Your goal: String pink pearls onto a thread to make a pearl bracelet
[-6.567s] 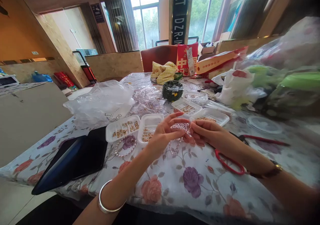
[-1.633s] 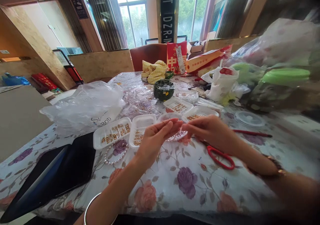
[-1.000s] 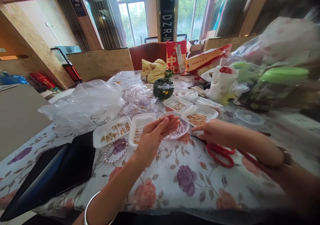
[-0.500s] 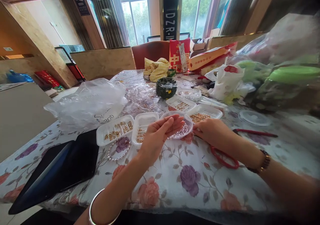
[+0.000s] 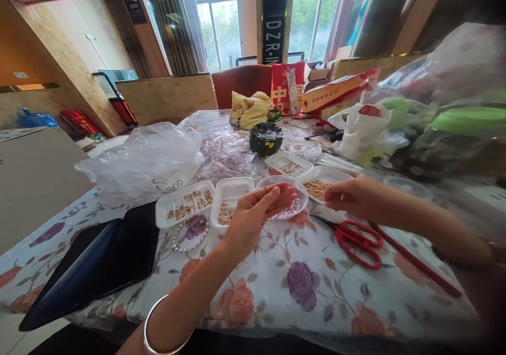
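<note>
My left hand [image 5: 259,207] hovers over the near left side of a round clear tub of pearl-like beads [image 5: 293,207]. Its thumb presses on the index finger while the other fingers reach out straight; anything pinched there is too small to make out. By the near right corner of a white tray of gold beads [image 5: 316,189], my right hand [image 5: 350,194] has its fingers curled together, with their contents unclear. Red-handled scissors [image 5: 358,242] lie below it, beside a long red-handled tool [image 5: 419,265] partly under my forearm.
Two divided trays, a left tray [image 5: 185,207] and a middle tray [image 5: 227,186], hold gold beads. A beaded bracelet [image 5: 191,237] lies in front. A black folded case [image 5: 114,260], plastic bags [image 5: 142,160] and a dark green woven bowl [image 5: 265,139] surround them.
My right hand has moved right, away from the tub, uncovering more of the scissors. The red-handled tool now slants toward the near right. My left hand stays over the tub.
</note>
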Demonstrator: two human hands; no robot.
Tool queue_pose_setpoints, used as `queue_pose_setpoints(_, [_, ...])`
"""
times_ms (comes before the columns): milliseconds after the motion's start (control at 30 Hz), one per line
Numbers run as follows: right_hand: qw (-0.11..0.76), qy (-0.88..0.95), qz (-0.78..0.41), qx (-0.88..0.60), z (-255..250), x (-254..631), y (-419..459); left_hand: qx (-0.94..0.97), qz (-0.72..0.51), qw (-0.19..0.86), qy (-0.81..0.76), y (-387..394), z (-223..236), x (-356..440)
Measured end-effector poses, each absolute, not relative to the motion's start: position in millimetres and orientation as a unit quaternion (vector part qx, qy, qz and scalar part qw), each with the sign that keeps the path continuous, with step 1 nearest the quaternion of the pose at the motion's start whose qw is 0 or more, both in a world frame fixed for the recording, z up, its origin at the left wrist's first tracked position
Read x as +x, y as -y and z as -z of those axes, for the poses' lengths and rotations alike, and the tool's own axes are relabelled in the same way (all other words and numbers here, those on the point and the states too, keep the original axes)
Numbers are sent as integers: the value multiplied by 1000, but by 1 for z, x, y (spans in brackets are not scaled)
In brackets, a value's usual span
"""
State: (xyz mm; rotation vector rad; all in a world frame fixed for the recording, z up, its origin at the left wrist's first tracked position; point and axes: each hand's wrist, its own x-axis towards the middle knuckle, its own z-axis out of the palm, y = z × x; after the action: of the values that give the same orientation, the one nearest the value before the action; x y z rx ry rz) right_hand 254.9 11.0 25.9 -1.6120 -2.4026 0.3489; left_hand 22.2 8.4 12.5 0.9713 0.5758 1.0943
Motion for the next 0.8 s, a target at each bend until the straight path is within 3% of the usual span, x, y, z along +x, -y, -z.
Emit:
queue_pose_setpoints(233, [160,815,-211,-515,-42,253,-3,443,-482,712,-254,-9,-12,23])
queue_pose_setpoints(500, [300,755,-365,-455,-40,231,0,439,-475,715,-267,-8,-12,24])
queue_pose_setpoints(800, [373,664,-477,-439,-28,213,0,437,-468,725,-254,-7,-13,24])
